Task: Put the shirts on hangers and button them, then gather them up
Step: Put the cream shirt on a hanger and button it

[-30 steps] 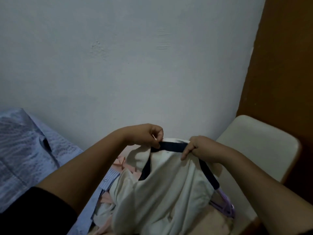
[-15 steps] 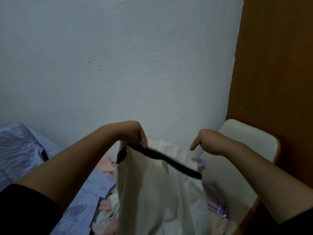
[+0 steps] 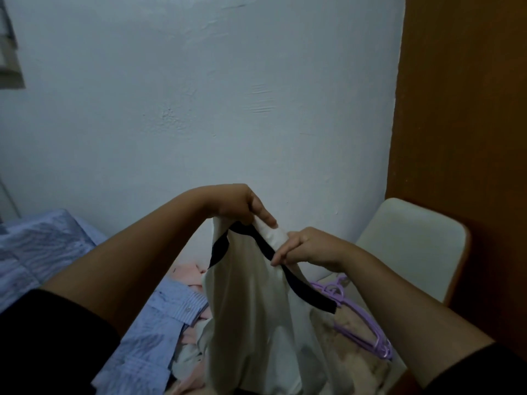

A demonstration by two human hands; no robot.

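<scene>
We are holding the cream cotton shirt with black neck trim [image 3: 256, 295] up above the clothes pile, left hand [image 3: 242, 205] pinching its top edge, right hand [image 3: 308, 248] pinching the trim. We are best off keeping the neckline taut and open before reaching for the lilac plastic hangers [image 3: 359, 323] lying by the white chair's [image 3: 413, 243] front edge.

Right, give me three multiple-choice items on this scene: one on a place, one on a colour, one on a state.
1. Where do the purple hangers lie?
A. right of the white shirt
B. on the wall
C. on the blue shirt

2. What colour is the white shirt's collar trim?
A. red
B. black
C. green

3. What is the right hand doing?
A. hanging idle
B. pressing the chair
C. pinching the trim

Answers: 1 A, they show beside the chair seat; 2 B, a dark band edges it; 3 C, its fingers close on the band while the left hand grips the shirt's top.
</scene>
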